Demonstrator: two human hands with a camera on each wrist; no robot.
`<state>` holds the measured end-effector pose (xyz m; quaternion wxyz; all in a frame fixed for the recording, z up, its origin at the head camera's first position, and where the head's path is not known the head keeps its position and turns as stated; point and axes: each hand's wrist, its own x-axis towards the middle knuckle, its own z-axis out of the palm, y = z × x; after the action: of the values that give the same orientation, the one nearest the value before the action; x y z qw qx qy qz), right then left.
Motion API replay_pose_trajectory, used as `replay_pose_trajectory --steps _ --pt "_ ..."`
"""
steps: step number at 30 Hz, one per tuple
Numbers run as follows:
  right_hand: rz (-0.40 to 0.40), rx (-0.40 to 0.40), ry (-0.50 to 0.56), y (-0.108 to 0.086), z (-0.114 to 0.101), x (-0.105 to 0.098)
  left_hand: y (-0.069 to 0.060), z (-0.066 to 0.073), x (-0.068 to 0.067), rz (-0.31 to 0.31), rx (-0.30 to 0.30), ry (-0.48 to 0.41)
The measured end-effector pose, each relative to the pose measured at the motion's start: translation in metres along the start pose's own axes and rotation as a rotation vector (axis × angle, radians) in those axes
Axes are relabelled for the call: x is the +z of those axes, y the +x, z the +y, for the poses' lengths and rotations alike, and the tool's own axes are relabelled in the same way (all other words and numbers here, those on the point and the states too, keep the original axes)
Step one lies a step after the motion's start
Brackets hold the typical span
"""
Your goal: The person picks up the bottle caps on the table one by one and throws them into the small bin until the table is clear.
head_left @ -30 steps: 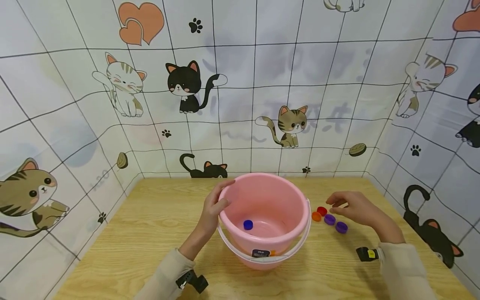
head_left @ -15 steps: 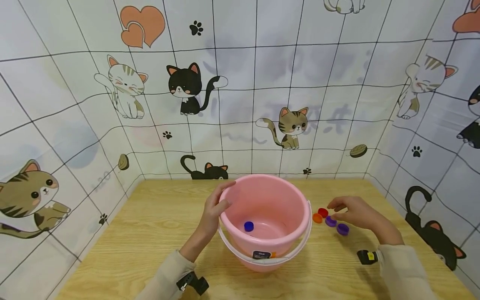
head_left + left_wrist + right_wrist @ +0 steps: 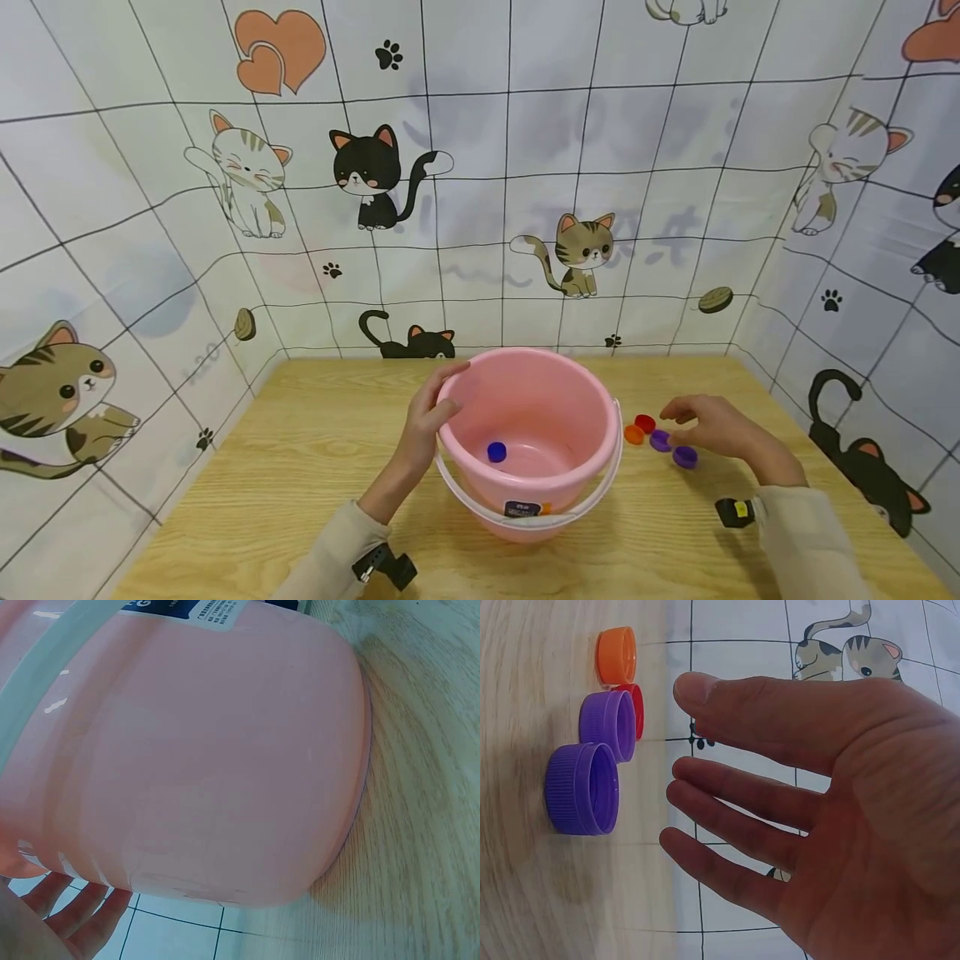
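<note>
A pink bucket (image 3: 525, 492) stands on the table, a blue bottle cap (image 3: 497, 452) lying on its bottom. My left hand (image 3: 423, 421) grips the bucket's left rim, thumb over the inside and fingers against the outer wall; the left wrist view shows those fingers (image 3: 79, 911) at the bucket's side. To the right of the bucket lie an orange cap (image 3: 633, 434), a red cap (image 3: 645, 424) and two purple caps, one (image 3: 660, 441) touching the red and the other (image 3: 685, 457) nearer me. Just above them hovers my right hand (image 3: 716, 427), fingers relaxed and apart, holding nothing.
The bucket's white handle (image 3: 536, 522) hangs down at the front. Around the wooden table (image 3: 315, 467), a white cloth (image 3: 480, 275) with a grid and printed cats forms walls at the back and both sides.
My right hand has shifted slightly down and to the right above the caps. The left hand, bucket and caps keep their places.
</note>
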<state>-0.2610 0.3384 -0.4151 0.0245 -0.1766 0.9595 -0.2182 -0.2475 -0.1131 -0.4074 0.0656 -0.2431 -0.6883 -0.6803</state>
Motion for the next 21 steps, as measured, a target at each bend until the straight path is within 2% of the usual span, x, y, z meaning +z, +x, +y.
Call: replay_pose_trajectory --steps 21 --pt "-0.095 0.142 0.068 0.004 0.011 0.006 0.0 -0.001 0.0 -0.002 0.009 0.007"
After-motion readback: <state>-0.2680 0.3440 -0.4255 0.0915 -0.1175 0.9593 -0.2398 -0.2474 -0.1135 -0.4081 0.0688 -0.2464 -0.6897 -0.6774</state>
